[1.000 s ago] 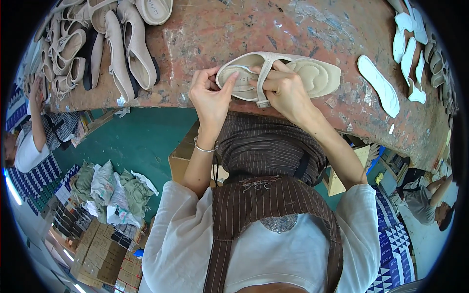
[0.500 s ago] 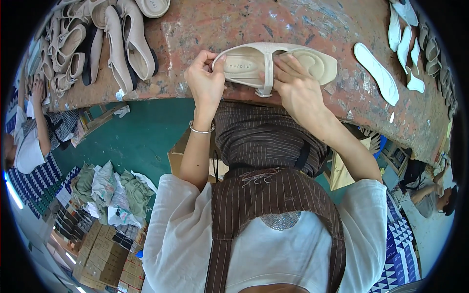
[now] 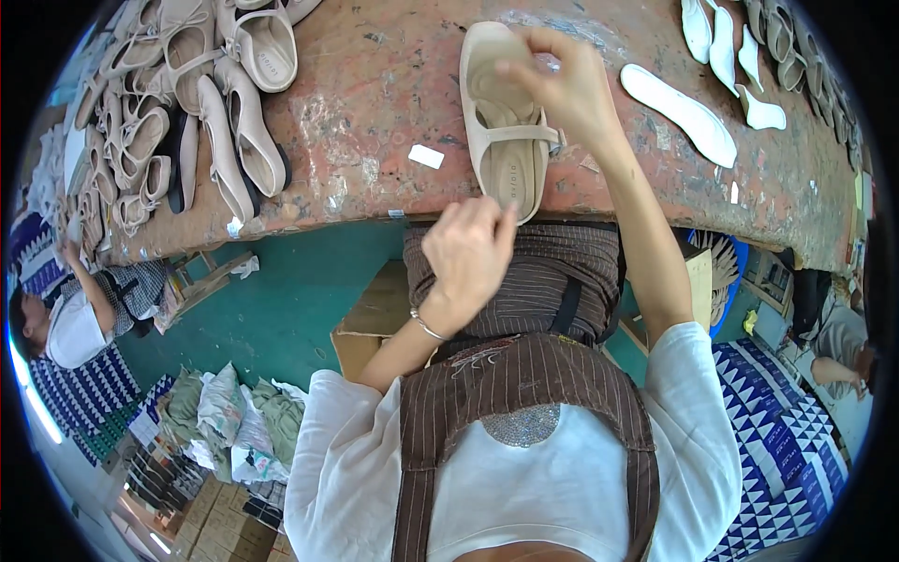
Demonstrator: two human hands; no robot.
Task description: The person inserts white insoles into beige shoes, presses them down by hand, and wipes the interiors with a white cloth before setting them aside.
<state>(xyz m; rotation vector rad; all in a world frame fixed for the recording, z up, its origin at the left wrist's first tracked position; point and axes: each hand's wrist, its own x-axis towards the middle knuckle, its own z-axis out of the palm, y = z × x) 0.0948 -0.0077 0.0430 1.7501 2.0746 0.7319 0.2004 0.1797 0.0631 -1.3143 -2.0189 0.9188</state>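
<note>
A beige flat shoe (image 3: pixel 476 140) with a cross strap and small buckle lies on the worn workbench, its square toe pointing away from me and its heel at the near edge. At the heel is my left hand (image 3: pixel 468 248), fingers curled and thumb against the rim, closed on the shoe. Over the toe end hovers my right hand (image 3: pixel 573 94), slightly blurred, with thumb and forefinger apart and nothing seen between them. Whether its fingertips touch the shoe is hard to see. A small white slip (image 3: pixel 426 156) rests left of the shoe.
A white insole (image 3: pixel 679 114) lies to the right, with several more white pieces (image 3: pixel 760 110) beyond it. Many beige shoes (image 3: pixel 255 136) crowd the bench's left side. Another person (image 3: pixel 80 304) works at the far left. A cardboard box (image 3: pixel 370 318) stands below the bench edge.
The shoe has turned from lying crosswise to pointing away from me. My right hand has come out of the shoe and moved toward its toe; my left has shifted nearer, still at the heel.
</note>
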